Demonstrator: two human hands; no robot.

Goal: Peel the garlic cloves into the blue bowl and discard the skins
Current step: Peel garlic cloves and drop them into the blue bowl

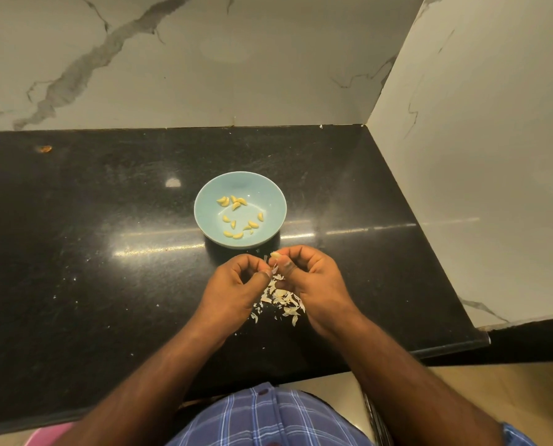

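Both hands are working close together just near of the blue bowl (pixel 270 201), over the dark surface (pixel 108 252). In the head view, the right hand (pixel 310 278) is pinching a garlic clove (pixel 275 254) between thumb and curled fingers, the pale tip of the clove showing above the knuckles, while the left hand (pixel 236 281) is curling in against it, its thumb and fingers nipping what looks like a flake of skin at the clove's side; how much skin is clinging to the clove cannot be told. Loose skins (pixel 283 300) are lying in a pale heap on the surface beneath and between the wrists, with stray flecks scattered to the left. Peeled cloves (pixel 236 217), yellow and curved, are sitting scattered across the bottom of the bowl, so the task seems well along, though no unpeeled stock is showing. As a judgement, the clove is handling as a small, light, firm thing, turning slippery once bare, so it is best taken by its thick middle with fingertip pressure while the other hand's nail is catching the papery edge at the tip or root end. The skins are feather-light and brittle, likely to drift or cling to fingers, so gathering them for discarding is calling for a sweeping, cupped hold rather than a pinch.
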